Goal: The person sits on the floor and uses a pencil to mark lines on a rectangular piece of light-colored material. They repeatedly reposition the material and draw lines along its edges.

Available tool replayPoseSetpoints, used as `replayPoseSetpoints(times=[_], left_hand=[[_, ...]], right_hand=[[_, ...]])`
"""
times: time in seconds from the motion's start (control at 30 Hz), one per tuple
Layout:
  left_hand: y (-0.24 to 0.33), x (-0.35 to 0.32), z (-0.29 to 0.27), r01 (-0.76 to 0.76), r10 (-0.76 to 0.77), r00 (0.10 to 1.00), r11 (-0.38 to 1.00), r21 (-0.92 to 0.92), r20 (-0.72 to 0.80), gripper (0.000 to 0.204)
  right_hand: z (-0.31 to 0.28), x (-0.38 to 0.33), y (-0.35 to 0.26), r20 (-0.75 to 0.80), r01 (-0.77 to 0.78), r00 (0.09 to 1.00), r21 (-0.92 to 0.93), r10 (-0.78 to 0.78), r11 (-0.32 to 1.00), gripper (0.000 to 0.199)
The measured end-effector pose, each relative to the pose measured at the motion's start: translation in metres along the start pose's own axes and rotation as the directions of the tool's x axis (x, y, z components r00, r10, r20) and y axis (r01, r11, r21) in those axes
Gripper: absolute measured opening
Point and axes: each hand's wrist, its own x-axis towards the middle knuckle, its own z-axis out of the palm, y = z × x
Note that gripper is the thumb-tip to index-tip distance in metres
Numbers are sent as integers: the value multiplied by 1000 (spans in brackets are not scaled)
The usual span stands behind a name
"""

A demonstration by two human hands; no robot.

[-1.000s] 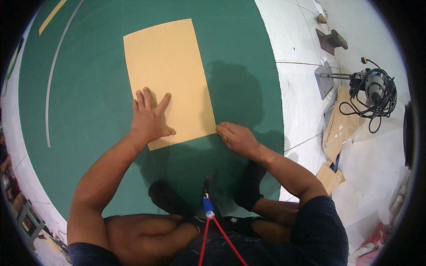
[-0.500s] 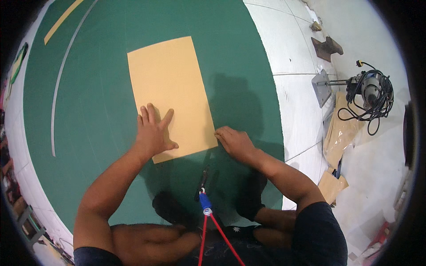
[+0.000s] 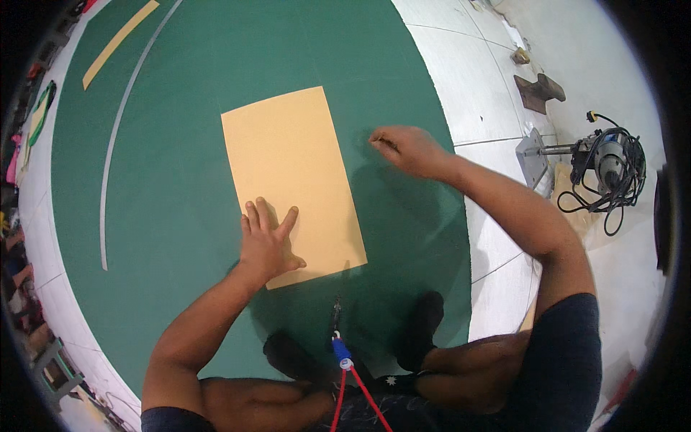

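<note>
A tan rectangular sheet (image 3: 291, 155) lies on a large green sheet (image 3: 173, 216) spread over the floor. My left hand (image 3: 268, 243) rests flat on its near left part, fingers spread. To the right of the tan sheet, apart from it, my right hand (image 3: 410, 150) hovers over the green surface. Its fingers are pinched together; whatever they may hold is too small or hidden to make out. A dark thin tool (image 3: 336, 313) on the green sheet shows near my feet, partly behind a blue clip on red cords.
A long metal ruler (image 3: 109, 173) and a tan strip (image 3: 119, 45) lie at the left. White tiles (image 3: 471, 93) border the green sheet. On the right stand a drill on a stand with coiled cable (image 3: 608, 165) and a rusty rail piece (image 3: 536, 93).
My right hand has lifted from the tan sheet's lower right edge and moved away up and right. My left hand stays pressed on the sheet. The whole view has shifted slightly.
</note>
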Motion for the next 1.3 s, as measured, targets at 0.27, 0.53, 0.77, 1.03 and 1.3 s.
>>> replayPoseSetpoints(times=[0.27,0.53,0.77,1.03,1.3], left_hand=[[-1,4,-2,26,-26,997,1000,4,67,126],[1,1,1,63,-63,996,998,-6,59,125],[4,2,5,67,-66,996,998,-9,60,126],[1,3,5,79,-78,995,997,-15,68,129],[2,0,7,110,-113,988,993,33,107,128]], right_hand=[[23,97,31,-322,44,947,125,-1,991,31],[57,150,24,-371,-142,893,307,255,941,34],[53,139,21,-295,-74,949,133,111,988,34],[91,32,6,-39,194,977,-237,-209,952,22],[116,-126,-37,265,494,849,-90,-458,865,19]])
